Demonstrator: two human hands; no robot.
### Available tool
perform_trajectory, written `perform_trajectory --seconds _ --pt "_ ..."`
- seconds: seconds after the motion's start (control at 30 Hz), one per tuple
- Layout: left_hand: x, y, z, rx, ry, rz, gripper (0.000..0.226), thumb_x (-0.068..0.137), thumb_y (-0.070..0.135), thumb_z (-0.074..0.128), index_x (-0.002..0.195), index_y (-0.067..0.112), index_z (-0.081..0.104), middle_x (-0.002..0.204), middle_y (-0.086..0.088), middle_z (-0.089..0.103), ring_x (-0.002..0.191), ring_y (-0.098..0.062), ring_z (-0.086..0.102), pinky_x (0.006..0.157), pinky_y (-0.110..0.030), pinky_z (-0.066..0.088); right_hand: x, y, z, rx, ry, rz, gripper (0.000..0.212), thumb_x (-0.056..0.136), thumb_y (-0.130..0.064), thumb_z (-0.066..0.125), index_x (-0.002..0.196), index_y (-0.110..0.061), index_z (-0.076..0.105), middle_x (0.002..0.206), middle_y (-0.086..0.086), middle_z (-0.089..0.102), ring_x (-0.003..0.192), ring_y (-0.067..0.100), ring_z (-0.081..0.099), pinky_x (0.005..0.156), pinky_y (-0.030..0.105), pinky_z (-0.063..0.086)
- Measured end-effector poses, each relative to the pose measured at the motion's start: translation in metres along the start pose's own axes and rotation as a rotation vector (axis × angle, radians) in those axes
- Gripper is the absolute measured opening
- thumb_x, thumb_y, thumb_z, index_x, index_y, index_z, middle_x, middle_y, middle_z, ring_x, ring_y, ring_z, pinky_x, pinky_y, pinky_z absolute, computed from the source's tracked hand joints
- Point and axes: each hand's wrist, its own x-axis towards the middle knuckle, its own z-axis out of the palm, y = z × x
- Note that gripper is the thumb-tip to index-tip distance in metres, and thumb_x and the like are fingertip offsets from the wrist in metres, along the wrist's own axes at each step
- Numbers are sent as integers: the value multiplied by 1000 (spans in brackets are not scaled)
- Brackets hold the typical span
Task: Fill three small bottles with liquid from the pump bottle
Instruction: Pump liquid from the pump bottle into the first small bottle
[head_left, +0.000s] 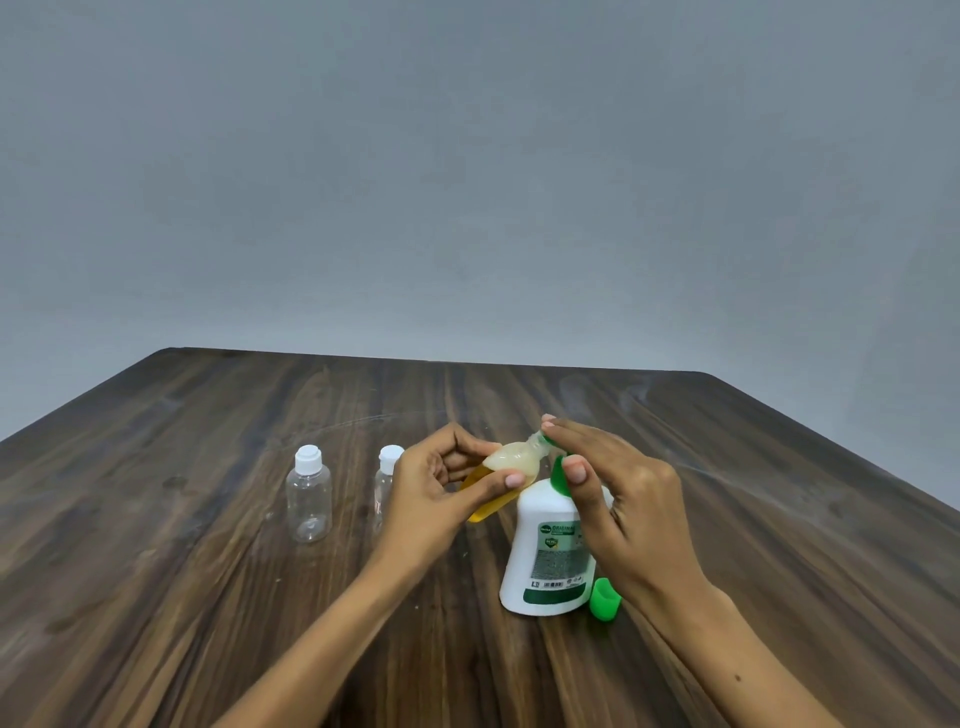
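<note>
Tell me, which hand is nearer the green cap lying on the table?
Right. The right hand presses the pump just above the green cap; the left hand holds a small bottle farther away.

Two small bottles (308, 493) (387, 483) stand side by side left of the table's (156, 623) middle, with a gap between them. The pump bottle (550, 551) and a green cap (605, 600) block the middle. Toward every edge the wood lies open.
</note>
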Motion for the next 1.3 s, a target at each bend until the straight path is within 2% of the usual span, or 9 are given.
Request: perform_trajectory --seconds 0.13,0.3,0.43,0.6,0.77,0.9,1.07,1.2,1.3 --pt "0 0 0 -10 6 6 35 62 28 80 86 7 66 90 4 76 87 -12 72 74 -22 57 2 0 -2 24 -16 -23 73 96 -65 23 118 -12 68 124 -1 65 118 12 58 93 40 52" --pt "0 -2 0 -18 -1 8 34 63 28 79 88 9 66 90 6 75 88 -11 72 74 -21 57 3 -1 -3 11 -22 6 74 95 -68 23 116 -14 70 121 -3 66 115 9 60 88 39 54" --pt "0 -3 0 -41 -18 8 35 65 24 79 94 9 65 93 4 75 90 -12 72 76 -23 58 5 0 -5 114 -31 21 66 95 -66 25 124 -19 62 129 -6 61 123 5 53 98 40 49" --pt "0 -6 -6 -75 -47 -14 36 72 16 77 105 12 65 103 3 74 99 -15 70 80 -22 55 4 0 -10 84 -81 13 62 98 -62 24 132 -20 55 137 -10 53 130 0 43 108 43 39" --pt "-3 3 -14 -85 -86 -45 31 74 10 77 104 14 67 103 3 75 96 -17 72 78 -20 55 3 -4 -24 63 -72 6 52 98 -51 36 135 -18 54 139 -8 52 132 1 41 109 42 39" --pt "-20 17 -24 -49 -83 -43 31 72 14 74 102 16 66 100 6 75 95 -13 72 78 -19 54 -14 -8 -42 53 20 -38 42 97 -33 46 131 -11 57 136 -2 56 129 7 48 105 33 42" --pt "-67 35 -33 -12 -49 -28 30 74 12 70 103 12 62 96 15 74 93 -4 70 77 -15 53 -61 -10 -61 34 79 -25 36 96 -24 50 122 -3 63 127 2 61 120 9 55 101 22 43" --pt "-106 37 -26 -33 -17 -67 30 76 8 69 105 5 60 95 13 74 88 -6 72 75 -15 53 -105 5 -59 -10 21 46 31 95 -22 53 116 -4 67 120 2 65 113 8 60 97 21 46" --pt "-126 34 -17 -49 -14 -131 26 79 3 70 102 4 60 97 4 73 85 -8 72 74 -16 53 -122 22 -53 -60 -157 165 29 94 -23 60 117 -7 68 121 2 66 113 15 61 96 28 47"
